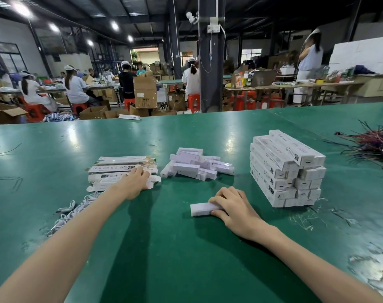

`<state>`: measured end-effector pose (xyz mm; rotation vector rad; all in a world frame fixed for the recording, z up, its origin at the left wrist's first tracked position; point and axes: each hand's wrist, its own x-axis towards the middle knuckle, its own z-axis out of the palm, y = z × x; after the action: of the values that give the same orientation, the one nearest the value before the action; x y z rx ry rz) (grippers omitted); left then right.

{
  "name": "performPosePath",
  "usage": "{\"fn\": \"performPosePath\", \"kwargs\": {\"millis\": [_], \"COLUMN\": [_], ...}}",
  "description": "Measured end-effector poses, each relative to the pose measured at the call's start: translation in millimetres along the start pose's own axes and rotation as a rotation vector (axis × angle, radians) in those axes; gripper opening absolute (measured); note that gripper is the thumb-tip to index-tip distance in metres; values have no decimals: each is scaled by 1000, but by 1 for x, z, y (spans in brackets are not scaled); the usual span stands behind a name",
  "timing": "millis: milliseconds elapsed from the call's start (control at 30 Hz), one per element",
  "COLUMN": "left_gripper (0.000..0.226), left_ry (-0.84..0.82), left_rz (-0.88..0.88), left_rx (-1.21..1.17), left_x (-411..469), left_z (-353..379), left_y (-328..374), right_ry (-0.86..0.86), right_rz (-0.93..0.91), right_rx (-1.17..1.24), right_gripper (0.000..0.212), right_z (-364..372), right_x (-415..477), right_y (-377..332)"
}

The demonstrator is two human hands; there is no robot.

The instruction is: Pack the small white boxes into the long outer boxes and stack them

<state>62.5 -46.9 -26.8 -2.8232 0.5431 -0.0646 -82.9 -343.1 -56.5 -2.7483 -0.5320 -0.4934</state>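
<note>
A pile of flat, unfolded long outer boxes [118,169] lies at the left of the green table. My left hand [134,182] rests on the near right part of that pile, fingers curled over its top sheets. Several small white boxes [195,166] lie in a loose heap at the middle. My right hand [234,206] grips one small white box [202,209] lying flat on the table in front of the heap. A neat stack of packed long boxes [282,169] stands at the right.
White cables [70,212] lie beside my left forearm. A tangle of dark wires [374,145] sits at the far right. Plastic scraps [306,217] litter the table [164,248] near the stack. Beyond the table's far edge, people work at other benches among cardboard cartons.
</note>
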Motion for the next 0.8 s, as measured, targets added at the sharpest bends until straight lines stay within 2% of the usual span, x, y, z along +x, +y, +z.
{"fn": "performPosePath", "kwargs": {"millis": [167,267,333,433,500,567,667,800], "left_gripper": [33,30,24,20,23,18,17,20], "left_ry": [-93,-61,59,373,554,696,842,901], "left_rz": [67,80,100,161,149,146,297,461], "left_rx": [-156,-249,-242,-210,-319,-530,-838,-884], "left_x": [5,0,-3,-6,-7,-9,-25,-53], "left_z": [-14,-21,-22,-27,-38,-53,-76,-79], "left_y": [-10,-11,-8,-1,7,23,62,111], "right_ry": [-8,-13,-14,-12,-9,5,16,0], "right_rz": [-1,0,-1,0,1,4,11,7], "right_rx": [-1,-1,-4,-5,-16,-25,-44,-63], "right_gripper": [31,31,31,31,31,33,38,41], "right_z": [0,0,0,1,1,2,1,2], "right_x": [1,1,1,1,1,1,2,2], "right_y": [0,1,1,1,1,2,1,-1]}}
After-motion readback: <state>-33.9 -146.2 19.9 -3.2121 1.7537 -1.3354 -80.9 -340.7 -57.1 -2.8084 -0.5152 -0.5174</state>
